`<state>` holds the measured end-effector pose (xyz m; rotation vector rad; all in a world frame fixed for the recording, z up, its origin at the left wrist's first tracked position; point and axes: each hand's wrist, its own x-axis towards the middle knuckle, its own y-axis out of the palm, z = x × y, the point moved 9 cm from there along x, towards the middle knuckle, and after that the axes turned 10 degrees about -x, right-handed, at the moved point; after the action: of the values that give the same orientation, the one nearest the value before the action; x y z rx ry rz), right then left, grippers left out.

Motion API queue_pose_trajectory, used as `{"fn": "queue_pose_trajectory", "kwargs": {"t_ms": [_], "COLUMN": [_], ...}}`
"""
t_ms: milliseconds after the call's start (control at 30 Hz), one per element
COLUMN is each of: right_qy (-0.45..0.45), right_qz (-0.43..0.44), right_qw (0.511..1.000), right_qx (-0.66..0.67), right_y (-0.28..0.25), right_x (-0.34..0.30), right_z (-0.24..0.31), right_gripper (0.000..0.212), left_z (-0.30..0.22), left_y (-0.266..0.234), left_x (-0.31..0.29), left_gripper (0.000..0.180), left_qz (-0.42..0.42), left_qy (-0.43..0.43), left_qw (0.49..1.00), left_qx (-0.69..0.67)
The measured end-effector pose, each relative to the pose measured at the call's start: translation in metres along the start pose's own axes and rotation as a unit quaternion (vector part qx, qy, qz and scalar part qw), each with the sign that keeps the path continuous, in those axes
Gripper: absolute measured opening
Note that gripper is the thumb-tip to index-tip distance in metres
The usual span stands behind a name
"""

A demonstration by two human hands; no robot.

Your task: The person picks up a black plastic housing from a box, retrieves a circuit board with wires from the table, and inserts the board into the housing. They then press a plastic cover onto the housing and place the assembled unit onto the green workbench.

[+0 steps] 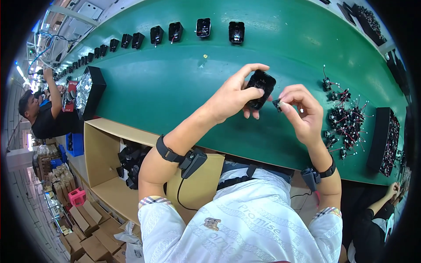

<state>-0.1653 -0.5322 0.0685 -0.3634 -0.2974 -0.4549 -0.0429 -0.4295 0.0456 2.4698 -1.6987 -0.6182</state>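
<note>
Black housing is clamped in the grip of the left hand above the tabletop, long axis running roughly toward the far edge; just rightward, a small dark part is pinched by the right hand.

The wearer shows two hands, two armbands, one held housing, one pinched part.

Pink stool: left, near brown cartons
Blue bin: just below co-worker
Co-worker: black top, arm raised
</note>
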Motion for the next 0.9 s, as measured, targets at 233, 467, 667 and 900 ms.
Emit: {"fn": "queue_pose_trajectory", "kwargs": {"t_ms": [233,467,667,900], "right_qy": [-0.073,-0.077,-0.076,-0.078], "right_qz": [-0.099,-0.101,-0.126,-0.11], "right_qw": [0.985,0.969,0.966,0.956], "right_qx": [-0.124,-0.21,-0.211,-0.26], "right_y": [0.0,0.007,0.006,0.006], "right_x": [-0.002,-0.006,-0.009,-0.01], "right_z": [0.019,0.017,0.014,0.015], "right_gripper": [0.01,0.012,0.011,0.017], "left_z": [0.023,0.013,0.007,0.005], "left_y": [0.017,0.015,0.018,0.02], "left_x": [0.004,0.004,0.005,0.003], "left_gripper": [0.049,0.046,0.047,0.049], "left_qz": [0.05,0.032,0.028,0.047], "left_qy": [-0.029,0.018,0.042,0.074], "left_qw": [0.991,0.991,0.992,0.99], "left_qx": [-0.119,-0.125,-0.116,-0.113]}}
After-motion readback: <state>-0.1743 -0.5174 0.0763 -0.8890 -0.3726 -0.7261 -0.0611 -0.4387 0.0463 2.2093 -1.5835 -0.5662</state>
